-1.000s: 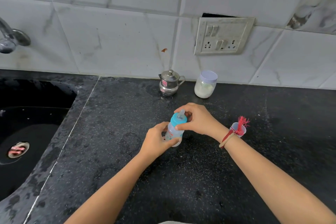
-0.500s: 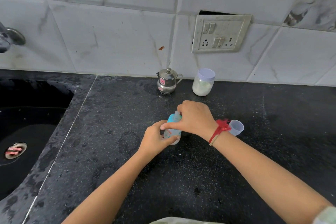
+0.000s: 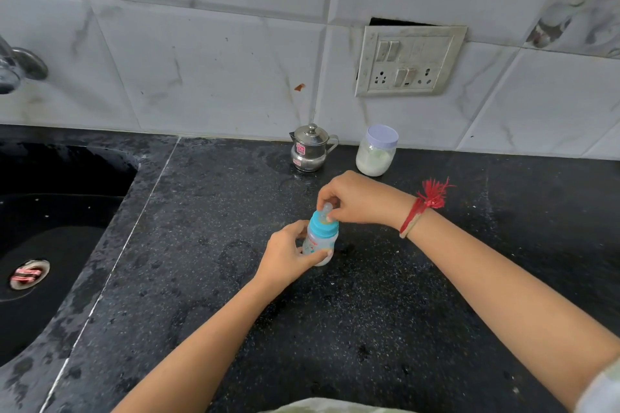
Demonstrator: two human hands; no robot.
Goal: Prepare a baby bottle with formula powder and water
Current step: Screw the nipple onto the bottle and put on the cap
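Note:
A small clear baby bottle with a blue screw collar and a clear teat stands on the black stone counter. My left hand grips its body from the left. My right hand reaches over from the right, its fingertips pinched on the teat and the top of the collar. Behind, against the wall, stands a jar of white powder with a pale lid, and a small lidded steel pot to its left.
A black sink with a drain lies at the left, a tap above it. A switch and socket plate hangs on the tiled wall. A red thread is tied on my right wrist.
My right hand, which covered the bottle top half a second ago, has lifted to the teat, so the blue collar shows again. The small cup by my right wrist is now hidden.

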